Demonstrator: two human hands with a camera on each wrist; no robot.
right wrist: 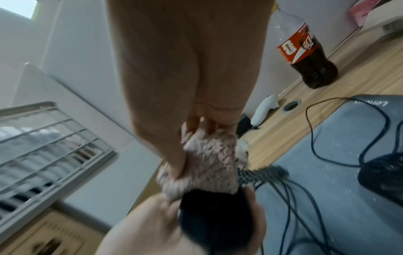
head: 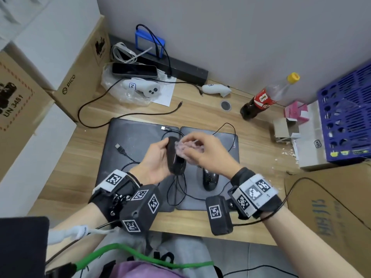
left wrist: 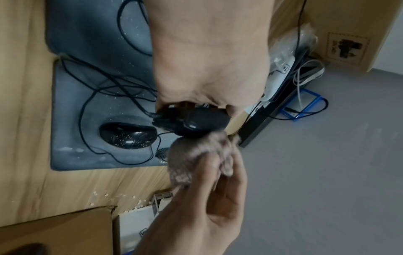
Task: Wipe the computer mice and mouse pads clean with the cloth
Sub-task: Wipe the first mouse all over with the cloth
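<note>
Head cam shows my left hand (head: 155, 161) gripping a black mouse (head: 175, 157) while my right hand (head: 208, 155) fingers pinch the cloth (head: 183, 147) against it.

Wires and stuff crowd the mats; bare wood sits around them

Your hands hang over two mouse pads (head: 138, 137) tangled with cables (head: 176, 189), and a second mouse (head: 209, 180) sits near right. A cola bottle (head: 261, 101) stands far right. Boxes (head: 313, 149) block the right side. Bare desk (head: 86, 155) lies left.
</note>
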